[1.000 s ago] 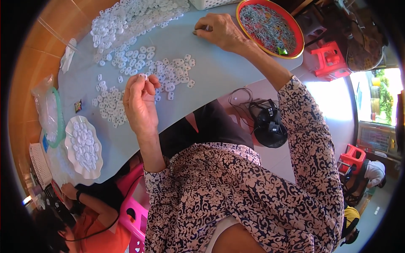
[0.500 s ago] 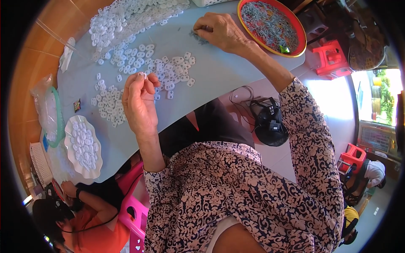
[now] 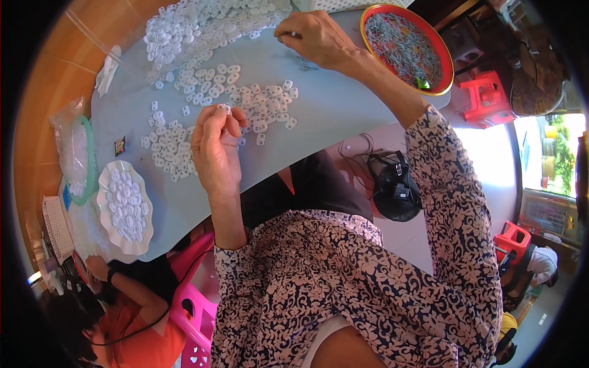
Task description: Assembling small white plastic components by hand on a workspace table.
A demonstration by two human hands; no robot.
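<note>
My left hand (image 3: 216, 147) is raised over the near side of the table, its thumb and fingers pinching a small white plastic piece (image 3: 226, 110). Below and around it lie loose piles of white two-holed plastic pieces (image 3: 264, 101). My right hand (image 3: 320, 42) is over the far side, thumb and forefinger pinched; what sits between them is too small to make out. Just beside that hand is a little heap of grey screw-like pins (image 3: 305, 62). Many more such pins fill a round red tray (image 3: 444, 50) with a yellow rim, right of my right wrist.
A scalloped white dish (image 3: 142, 242) of white pieces stands at the left, near a bag with a green rim (image 3: 89, 161). A larger white heap (image 3: 175, 34) lies at the back. A person in orange (image 3: 144, 337) sits lower left by a pink chair (image 3: 196, 306). Red stools (image 3: 481, 98) stand right.
My right hand has lifted off the little heap of pins and shifted slightly left and away from it. My left hand keeps its pinch on the white piece. The whole view has shifted a little.
</note>
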